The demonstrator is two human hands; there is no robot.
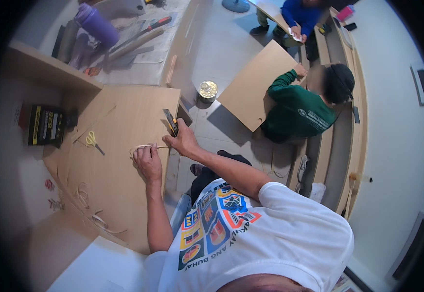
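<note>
Right hand (185,140): closed around a utility knife (171,124), dark with yellow trim, blade pointing away past the fingers. Left hand (149,163): fingers bent down over a thin pale strip (161,147); whether they pinch or merely press it, cannot tell. Strip: at the wooden counter (112,180), curved beneath the left fingers and reaching toward the right hand. Handling, by judgement: strip light, springy, liable to crack if bent sharply; best held flat, fingers clear of the blade. Knife probably light, stiff; best gripped by its body. Also present: yellow-handled scissors (95,144), left of the left hand; loose curled strips (100,222), left of it and nearer the wearer.
</note>
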